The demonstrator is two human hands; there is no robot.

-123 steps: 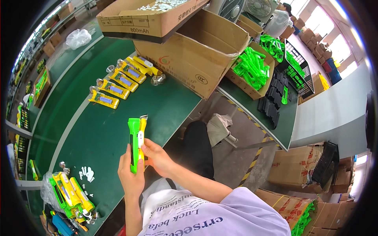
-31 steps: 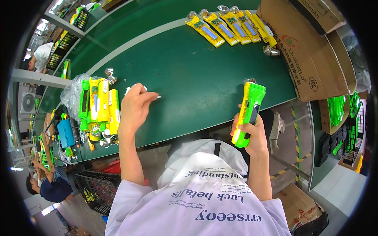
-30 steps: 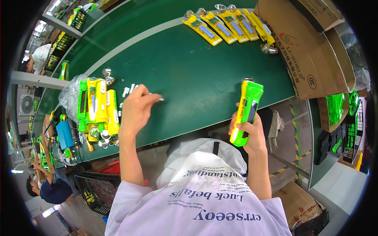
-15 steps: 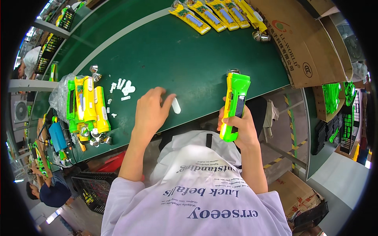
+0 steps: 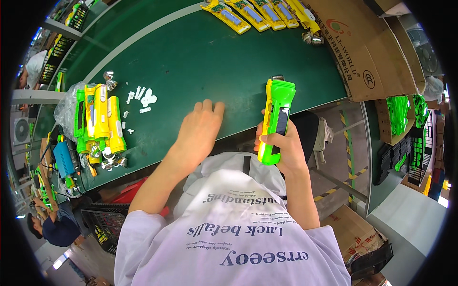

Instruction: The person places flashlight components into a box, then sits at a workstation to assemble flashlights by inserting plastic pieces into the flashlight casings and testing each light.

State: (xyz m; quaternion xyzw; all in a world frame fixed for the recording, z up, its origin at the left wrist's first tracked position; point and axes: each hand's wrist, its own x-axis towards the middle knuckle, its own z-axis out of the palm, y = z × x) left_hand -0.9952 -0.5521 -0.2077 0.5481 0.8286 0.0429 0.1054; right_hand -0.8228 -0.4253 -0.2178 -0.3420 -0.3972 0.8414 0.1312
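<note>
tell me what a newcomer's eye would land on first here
Probably the bright green-and-yellow flashlight body in the right hand, right of centre. Next might come the row of open yellow casings along the top of the picture, then the pile of green and yellow casings at the left of the green table.

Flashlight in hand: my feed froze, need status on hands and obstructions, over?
Right hand gripping green-and-yellow flashlight. Left hand at green table, underside hidden. Loose white parts off left, not between hands.
</note>
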